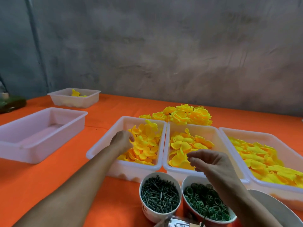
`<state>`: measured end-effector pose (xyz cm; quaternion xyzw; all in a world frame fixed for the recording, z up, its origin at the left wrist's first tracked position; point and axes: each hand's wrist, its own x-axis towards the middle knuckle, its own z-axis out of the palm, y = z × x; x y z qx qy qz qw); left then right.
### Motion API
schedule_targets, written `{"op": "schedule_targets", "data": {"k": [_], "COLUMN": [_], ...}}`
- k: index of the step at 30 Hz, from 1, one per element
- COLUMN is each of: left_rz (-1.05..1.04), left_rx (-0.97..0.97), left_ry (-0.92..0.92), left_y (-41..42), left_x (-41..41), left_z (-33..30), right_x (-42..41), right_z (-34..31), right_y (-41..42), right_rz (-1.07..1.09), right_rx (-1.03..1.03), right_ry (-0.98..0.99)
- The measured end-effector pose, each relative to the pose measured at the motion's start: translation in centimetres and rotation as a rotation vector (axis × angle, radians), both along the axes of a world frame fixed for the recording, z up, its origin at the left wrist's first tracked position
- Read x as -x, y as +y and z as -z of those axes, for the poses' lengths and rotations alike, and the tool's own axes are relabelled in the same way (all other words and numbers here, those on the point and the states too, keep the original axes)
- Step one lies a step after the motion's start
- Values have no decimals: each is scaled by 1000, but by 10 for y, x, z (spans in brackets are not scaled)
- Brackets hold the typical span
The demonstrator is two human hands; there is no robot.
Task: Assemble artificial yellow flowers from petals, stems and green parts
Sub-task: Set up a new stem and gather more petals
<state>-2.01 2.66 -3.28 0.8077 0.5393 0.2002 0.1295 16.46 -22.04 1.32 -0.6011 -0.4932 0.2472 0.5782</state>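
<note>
Five white plastic trays (126,167), two round cups (147,208) on the orange-clothed bench (49,185); left hand (122,139) fingers curled among yellow fabric petals (146,145); right hand (208,161) fingers loosely curled, empty; grey wall (164,46) behind.

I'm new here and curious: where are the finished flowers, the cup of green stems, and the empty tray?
finished flowers (183,114), head view, on a bloom.
cup of green stems (159,193), head view, on the stems.
empty tray (21,152), head view, near wall.
</note>
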Motion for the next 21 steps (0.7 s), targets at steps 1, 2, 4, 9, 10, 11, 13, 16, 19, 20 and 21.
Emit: {"op": "schedule_targets", "data": {"k": [1, 2, 4, 9, 10, 11, 13, 16, 19, 20, 21], "left_rz": [7, 11, 21, 61, 62, 64, 62, 71, 100, 109, 113], "left_rx": [-35, -70, -125, -58, -22, 10, 58, 97, 112, 102, 88], "left_ry": [16, 26, 41, 104, 122, 140, 179, 265, 359, 395, 431], "left_y": [1, 2, 4, 13, 15, 17, 20, 25, 28, 28, 28], "left_x": [-3, -7, -15, -37, -40, -43, -47, -51, -55, -56, -57], "left_z": [-1, -2, -4, -1, 2, 5, 11, 16, 16, 17, 18], "right_x": [-1, -3, -6, -11, -13, -15, -19, -26, -29, -29, -29], "right_z": [1, 3, 9, 27, 29, 31, 33, 35, 37, 37, 37], "right_y": [7, 14, 26, 43, 45, 46, 50, 55, 61, 63, 65], "right_rz": [7, 10, 11, 27, 34, 41, 53, 52, 52, 50, 46], "right_rx": [-4, 0, 30, 110, 119, 126, 138, 164, 206, 214, 216], "right_ry": [-33, -60, -95, -79, -74, -62, -23, 48, 76, 76, 78]}}
